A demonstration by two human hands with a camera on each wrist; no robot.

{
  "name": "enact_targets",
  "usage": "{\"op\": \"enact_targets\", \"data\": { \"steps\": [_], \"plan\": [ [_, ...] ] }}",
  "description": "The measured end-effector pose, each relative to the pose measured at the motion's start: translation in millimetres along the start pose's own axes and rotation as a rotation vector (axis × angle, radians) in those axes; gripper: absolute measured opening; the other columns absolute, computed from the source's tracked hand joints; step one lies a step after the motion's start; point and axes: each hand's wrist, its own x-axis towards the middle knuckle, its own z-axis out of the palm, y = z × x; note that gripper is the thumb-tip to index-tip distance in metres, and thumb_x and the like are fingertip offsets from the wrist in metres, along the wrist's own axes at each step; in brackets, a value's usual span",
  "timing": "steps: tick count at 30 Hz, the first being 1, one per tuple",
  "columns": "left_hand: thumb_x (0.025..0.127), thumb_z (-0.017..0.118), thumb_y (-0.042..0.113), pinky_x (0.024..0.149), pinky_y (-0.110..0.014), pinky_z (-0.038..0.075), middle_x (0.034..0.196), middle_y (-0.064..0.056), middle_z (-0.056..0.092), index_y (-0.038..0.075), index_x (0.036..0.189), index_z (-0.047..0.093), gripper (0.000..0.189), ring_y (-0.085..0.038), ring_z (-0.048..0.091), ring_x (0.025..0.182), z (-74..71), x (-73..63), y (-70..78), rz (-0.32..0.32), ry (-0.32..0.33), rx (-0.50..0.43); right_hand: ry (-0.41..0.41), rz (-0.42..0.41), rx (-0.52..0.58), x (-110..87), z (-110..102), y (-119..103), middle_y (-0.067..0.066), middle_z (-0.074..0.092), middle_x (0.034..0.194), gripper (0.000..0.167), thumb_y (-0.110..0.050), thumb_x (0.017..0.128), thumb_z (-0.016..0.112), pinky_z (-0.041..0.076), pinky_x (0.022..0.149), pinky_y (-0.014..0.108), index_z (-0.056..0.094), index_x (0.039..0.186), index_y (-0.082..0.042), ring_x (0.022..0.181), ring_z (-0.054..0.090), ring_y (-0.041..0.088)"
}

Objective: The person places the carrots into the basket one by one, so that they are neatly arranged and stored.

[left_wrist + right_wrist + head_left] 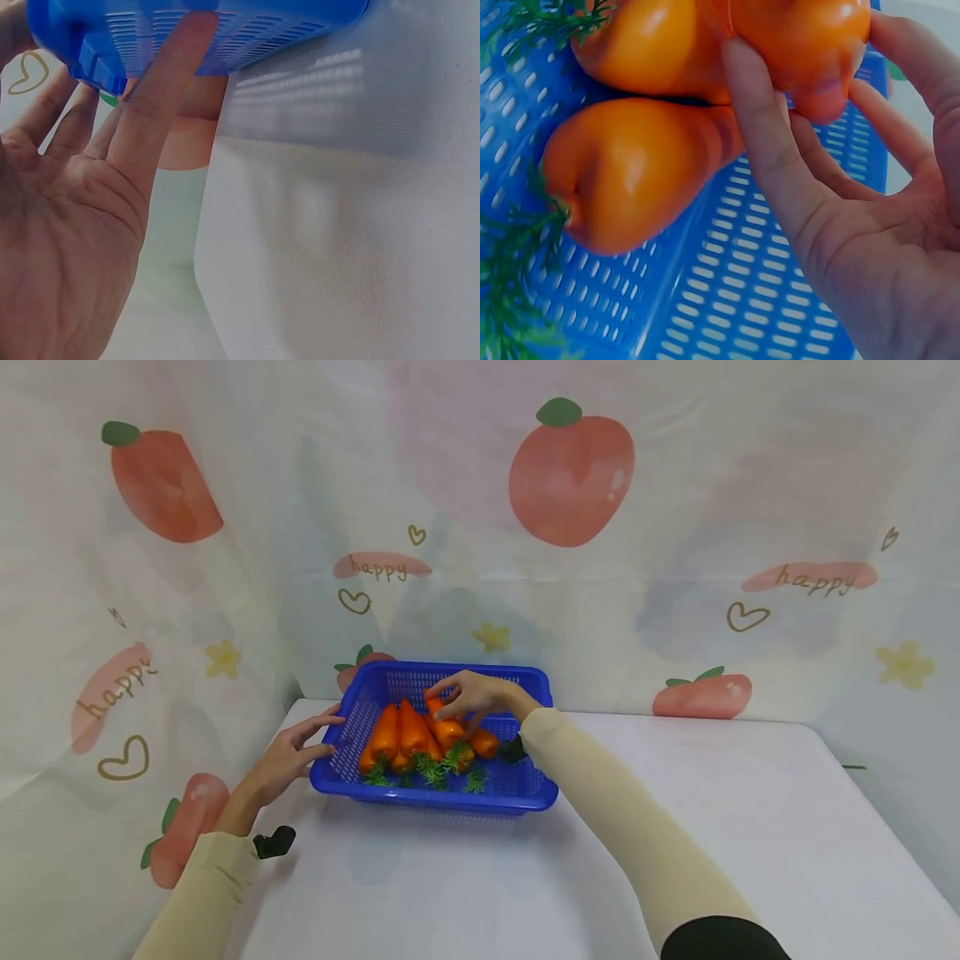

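Observation:
A blue plastic basket (442,803) with slotted walls holds several orange carrots (385,732) with feathery green tops (431,770). My right hand (480,695) reaches over the basket and pinches one carrot (802,45) between thumb and fingers. Just beside it, another carrot (630,172) lies against the slotted basket floor in the right wrist view. At the basket's left end, my left hand (288,753) touches the rim with fairly straight fingers. In the left wrist view, one straight finger (161,94) rests against the outer wall.
The basket stands on a white-covered table (720,827), near its back edge. Behind and to the left hangs a printed cloth (465,468) with fruit and "happy" lettering. Dark straps or mounts (275,842) sit at the wrists.

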Motion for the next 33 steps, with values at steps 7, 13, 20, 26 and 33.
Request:
{"op": "enact_targets", "data": {
  "steps": [7, 13, 20, 26, 33],
  "plan": [
    [0.103, 0.060, 0.012, 0.087, -0.052, 0.059, 0.171, -0.005, 0.021, 0.005, 0.151, 0.049, 0.050, -0.050, 0.020, 0.152, 0.9, 2.2, -1.0, -0.001, 0.001, -0.010, -0.024, 0.038, 0.034, 7.7, 5, -1, 0.021, 0.046, 0.153, 0.060, -0.017, 0.097, 0.073, 0.062, 0.081, 0.049, 0.051, 0.153, -0.013, 0.104, 0.067, 0.037],
    [0.102, 0.061, 0.012, 0.085, -0.050, 0.060, 0.171, -0.005, 0.022, 0.005, 0.150, 0.049, 0.050, -0.051, 0.022, 0.150, 1.3, 3.2, -2.2, 0.006, 0.006, -0.018, -0.035, 0.054, 0.017, 11.8, 6, -2, 0.015, 0.046, 0.154, 0.060, -0.017, 0.096, 0.073, 0.062, 0.080, 0.048, 0.051, 0.152, -0.013, 0.100, 0.070, 0.036],
    [0.102, 0.061, 0.011, 0.085, -0.048, 0.061, 0.171, -0.005, 0.021, 0.005, 0.151, 0.049, 0.051, -0.052, 0.023, 0.150, 2.1, 2.2, -1.9, -0.007, 0.007, -0.028, -0.041, 0.074, 0.016, 16.9, 11, 1, 0.016, 0.049, 0.151, 0.058, -0.021, 0.096, 0.074, 0.062, 0.081, 0.047, 0.054, 0.150, -0.015, 0.099, 0.071, 0.032],
    [0.102, 0.060, 0.011, 0.084, -0.047, 0.061, 0.171, -0.005, 0.020, 0.005, 0.151, 0.049, 0.051, -0.052, 0.022, 0.150, 1.8, 1.1, -2.2, -0.004, 0.003, -0.030, -0.026, 0.091, 0.036, 21.6, 15, 2, 0.015, 0.045, 0.155, 0.059, -0.025, 0.094, 0.077, 0.062, 0.083, 0.045, 0.056, 0.148, -0.017, 0.110, 0.067, 0.029],
    [0.102, 0.060, 0.011, 0.084, -0.048, 0.061, 0.171, -0.006, 0.020, 0.005, 0.151, 0.049, 0.051, -0.053, 0.022, 0.150, 0.3, 1.1, -1.9, -0.001, 0.012, -0.022, -0.030, 0.079, 0.033, 23.0, 15, 2, 0.016, 0.047, 0.153, 0.057, -0.028, 0.094, 0.076, 0.062, 0.083, 0.045, 0.057, 0.148, -0.018, 0.113, 0.066, 0.029]
  ]
}}
